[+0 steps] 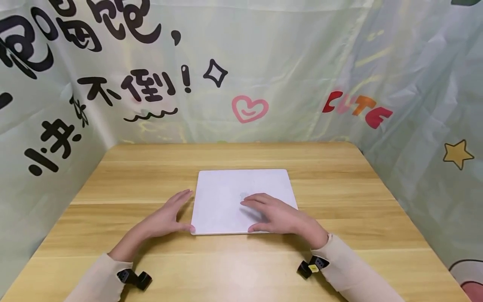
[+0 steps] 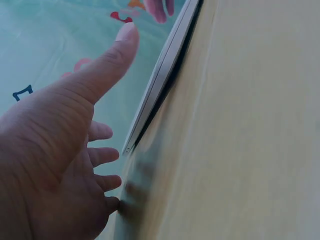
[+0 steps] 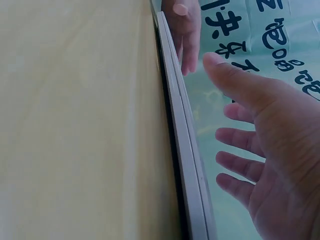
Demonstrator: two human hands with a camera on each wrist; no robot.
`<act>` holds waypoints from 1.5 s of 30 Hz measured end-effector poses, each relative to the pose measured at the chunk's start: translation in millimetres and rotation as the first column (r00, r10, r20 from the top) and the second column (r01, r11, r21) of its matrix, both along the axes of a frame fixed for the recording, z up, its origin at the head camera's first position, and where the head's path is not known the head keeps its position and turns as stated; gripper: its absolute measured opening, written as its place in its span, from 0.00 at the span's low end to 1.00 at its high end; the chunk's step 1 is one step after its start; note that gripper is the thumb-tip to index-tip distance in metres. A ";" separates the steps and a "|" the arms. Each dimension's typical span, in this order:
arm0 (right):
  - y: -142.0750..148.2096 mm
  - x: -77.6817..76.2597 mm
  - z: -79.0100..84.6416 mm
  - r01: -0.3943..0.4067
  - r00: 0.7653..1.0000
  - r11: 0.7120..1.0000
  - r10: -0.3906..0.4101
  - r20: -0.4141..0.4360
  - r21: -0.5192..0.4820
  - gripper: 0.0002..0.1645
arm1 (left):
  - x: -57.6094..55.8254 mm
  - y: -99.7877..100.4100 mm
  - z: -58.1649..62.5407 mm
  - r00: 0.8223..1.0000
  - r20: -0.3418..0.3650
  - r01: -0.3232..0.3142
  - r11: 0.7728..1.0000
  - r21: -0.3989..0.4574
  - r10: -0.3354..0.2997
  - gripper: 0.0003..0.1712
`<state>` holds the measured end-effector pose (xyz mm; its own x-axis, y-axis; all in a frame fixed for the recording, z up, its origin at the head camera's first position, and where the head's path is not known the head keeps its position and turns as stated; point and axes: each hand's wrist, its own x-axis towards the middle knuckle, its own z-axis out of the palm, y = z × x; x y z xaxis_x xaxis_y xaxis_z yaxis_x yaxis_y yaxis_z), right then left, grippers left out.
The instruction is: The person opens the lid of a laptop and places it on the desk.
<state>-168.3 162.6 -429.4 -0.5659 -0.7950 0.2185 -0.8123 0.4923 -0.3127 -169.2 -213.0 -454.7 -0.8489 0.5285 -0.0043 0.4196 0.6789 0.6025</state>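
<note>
Right hand (image 1: 278, 214) over closed laptop (image 1: 222, 201); left hand (image 1: 164, 219) beside.

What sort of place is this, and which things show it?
Probably a curtained-off recording nook: a pale green printed fabric backdrop hangs on three sides of a light brown wooden table, with small black wrist-worn devices suggesting filming.

- The right hand (image 1: 277, 214) hides from us the lower-right corner of the laptop (image 1: 222, 205).
- We lose black lettering (image 1: 42, 66), upper left.
- We see both sleeves (image 1: 356, 270) cropped, bottom edge.
</note>
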 end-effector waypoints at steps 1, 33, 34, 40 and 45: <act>-0.4 0.2 -0.3 -0.003 1.000 1.000 0.003 -0.004 0.006 0.44 | 0.5 -0.3 -0.4 1.000 0.007 -0.004 1.000 0.001 0.004 0.71; -13.6 8.3 -9.5 -0.051 0.990 0.988 0.069 -0.125 0.143 0.34 | 8.1 7.3 -11.3 0.998 -0.042 0.047 0.994 -0.103 -0.051 0.73; -13.6 8.2 -9.6 -0.049 0.989 0.988 0.068 -0.129 0.146 0.34 | 7.9 7.4 -11.3 0.998 -0.040 0.051 0.994 -0.098 -0.055 0.73; -13.7 8.1 -10.0 -0.040 0.989 0.986 0.062 -0.134 0.162 0.33 | 6.7 8.3 -10.7 0.998 -0.030 0.059 0.993 -0.101 -0.063 0.73; -14.5 8.9 -10.9 -0.043 0.988 0.986 0.066 -0.142 0.162 0.32 | 8.0 8.2 -9.1 0.998 -0.023 0.062 0.992 -0.110 -0.064 0.73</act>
<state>-159.4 148.1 -440.4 -0.4918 -0.8550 0.1648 -0.8706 0.4796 -0.1101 -161.2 -204.8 -463.8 -0.8145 0.5785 -0.0428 0.4783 0.7115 0.5148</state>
